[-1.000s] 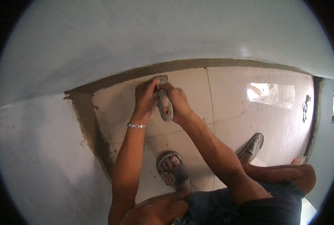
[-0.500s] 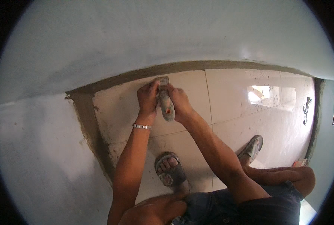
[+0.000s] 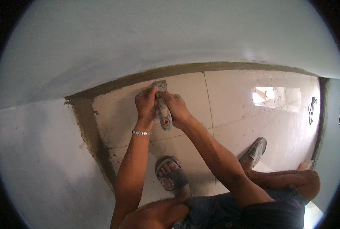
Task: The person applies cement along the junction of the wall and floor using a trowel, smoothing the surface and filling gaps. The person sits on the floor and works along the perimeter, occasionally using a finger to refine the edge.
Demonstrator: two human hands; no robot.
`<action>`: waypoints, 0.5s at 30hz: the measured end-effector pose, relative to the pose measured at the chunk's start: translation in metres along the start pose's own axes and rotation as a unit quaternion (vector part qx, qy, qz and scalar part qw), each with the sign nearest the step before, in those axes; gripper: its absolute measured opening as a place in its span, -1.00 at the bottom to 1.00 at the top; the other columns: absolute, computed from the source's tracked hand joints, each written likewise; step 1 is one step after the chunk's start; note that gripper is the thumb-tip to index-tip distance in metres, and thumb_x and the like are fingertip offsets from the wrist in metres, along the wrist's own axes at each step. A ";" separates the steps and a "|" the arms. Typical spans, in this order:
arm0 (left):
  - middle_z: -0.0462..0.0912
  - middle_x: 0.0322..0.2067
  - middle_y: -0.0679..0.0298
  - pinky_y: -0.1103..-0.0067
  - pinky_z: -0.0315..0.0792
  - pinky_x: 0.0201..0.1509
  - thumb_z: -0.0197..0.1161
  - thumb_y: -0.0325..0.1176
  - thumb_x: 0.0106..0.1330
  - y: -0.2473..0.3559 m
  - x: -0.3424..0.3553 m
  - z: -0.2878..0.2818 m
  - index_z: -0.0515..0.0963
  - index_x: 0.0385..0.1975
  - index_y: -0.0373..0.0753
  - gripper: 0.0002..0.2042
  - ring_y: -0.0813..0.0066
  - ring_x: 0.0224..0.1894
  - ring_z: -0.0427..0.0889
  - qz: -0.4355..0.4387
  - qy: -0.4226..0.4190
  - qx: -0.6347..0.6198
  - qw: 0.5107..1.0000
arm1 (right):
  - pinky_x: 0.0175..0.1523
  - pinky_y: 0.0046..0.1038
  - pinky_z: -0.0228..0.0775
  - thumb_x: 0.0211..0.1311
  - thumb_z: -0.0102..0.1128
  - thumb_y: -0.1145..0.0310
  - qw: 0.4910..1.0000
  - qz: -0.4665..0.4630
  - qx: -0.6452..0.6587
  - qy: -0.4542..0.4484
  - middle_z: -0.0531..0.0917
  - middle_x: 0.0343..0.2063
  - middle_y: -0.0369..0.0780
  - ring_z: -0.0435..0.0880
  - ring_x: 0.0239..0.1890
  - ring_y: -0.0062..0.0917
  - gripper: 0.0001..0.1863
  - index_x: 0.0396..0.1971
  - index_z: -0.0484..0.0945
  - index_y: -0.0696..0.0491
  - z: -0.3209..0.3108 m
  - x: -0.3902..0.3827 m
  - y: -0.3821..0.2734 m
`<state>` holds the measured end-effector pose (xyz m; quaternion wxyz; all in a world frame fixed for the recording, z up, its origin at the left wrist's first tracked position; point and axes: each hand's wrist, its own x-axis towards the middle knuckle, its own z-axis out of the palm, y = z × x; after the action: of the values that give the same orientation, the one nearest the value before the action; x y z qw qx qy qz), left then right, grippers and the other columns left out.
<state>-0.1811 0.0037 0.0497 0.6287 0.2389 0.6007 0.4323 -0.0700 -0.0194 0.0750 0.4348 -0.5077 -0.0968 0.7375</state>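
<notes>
With left hand (image 3: 144,105) and right hand (image 3: 177,108) clenched about its neck, holds a grimy flat-bladed tool (image 3: 163,110) over pale tiles (image 3: 191,89), near the brown strip (image 3: 147,74) along the wall (image 3: 170,30).

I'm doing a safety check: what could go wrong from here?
The left hand and right hand hold the scraper close to its blade, so a slip might nick a finger. The left sandal leaves the toes bare, so a dropped scraper could hurt them.
</notes>
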 end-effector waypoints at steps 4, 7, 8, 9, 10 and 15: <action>0.65 -0.37 0.34 0.56 0.45 -0.26 0.36 -0.20 0.37 -0.008 0.012 -0.011 0.63 -0.41 -0.28 -0.74 0.59 -0.35 0.53 0.056 -0.078 -0.002 0.995 | -0.23 -0.38 0.50 0.48 0.02 0.22 1.000 0.000 0.006 -0.014 0.65 -0.30 -0.16 0.62 -0.33 -0.50 -0.62 -0.15 0.56 0.30 -0.007 0.009 0.005; 0.65 -0.36 0.32 0.54 0.47 -0.23 0.36 -0.19 0.37 -0.019 0.016 -0.013 0.62 -0.40 -0.30 -0.73 0.55 -0.33 0.56 0.045 -0.048 0.097 0.993 | -0.22 -0.39 0.50 0.49 0.01 0.22 1.000 -0.024 -0.009 -0.006 0.65 -0.30 -0.15 0.61 -0.34 -0.50 -0.61 -0.14 0.56 0.31 -0.013 0.005 0.012; 0.67 -0.31 0.30 0.52 0.49 -0.19 0.36 -0.21 0.36 -0.014 0.018 -0.012 0.64 -0.33 -0.31 -0.75 0.51 -0.30 0.59 0.020 -0.047 0.120 0.991 | -0.23 -0.40 0.50 0.49 0.00 0.22 0.999 -0.039 -0.025 -0.010 0.65 -0.30 -0.16 0.61 -0.35 -0.50 -0.61 -0.15 0.56 0.31 -0.017 0.006 0.011; 0.69 -0.26 0.28 0.50 0.52 -0.15 0.37 -0.23 0.36 -0.010 0.020 -0.010 0.66 -0.25 -0.32 -0.76 0.48 -0.26 0.62 -0.005 -0.047 0.143 0.989 | -0.23 -0.40 0.50 0.49 0.00 0.22 0.998 -0.054 -0.042 -0.013 0.65 -0.31 -0.16 0.61 -0.36 -0.50 -0.61 -0.15 0.56 0.31 -0.020 0.008 0.011; 0.69 -0.26 0.27 0.49 0.52 -0.15 0.37 -0.22 0.35 -0.007 0.021 -0.008 0.66 -0.24 -0.33 -0.74 0.47 -0.26 0.62 -0.015 -0.044 0.130 0.990 | -0.24 -0.41 0.48 0.48 0.01 0.24 0.998 -0.044 -0.035 -0.002 0.65 -0.32 -0.15 0.60 -0.36 -0.52 -0.62 -0.18 0.57 0.33 -0.019 0.009 0.010; 0.70 -0.25 0.25 0.49 0.51 -0.14 0.38 -0.20 0.35 -0.006 0.013 -0.004 0.65 -0.20 -0.38 -0.70 0.46 -0.25 0.63 -0.014 -0.039 0.194 0.980 | -0.28 -0.40 0.50 0.49 -0.02 0.23 0.999 0.010 -0.022 0.035 0.66 -0.34 -0.16 0.62 -0.38 -0.50 -0.62 -0.14 0.57 0.31 -0.009 -0.007 -0.003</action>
<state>-0.1844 0.0107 0.0373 0.5996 0.3644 0.6511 0.2893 -0.0597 -0.0252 0.0771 0.4194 -0.5438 -0.0923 0.7211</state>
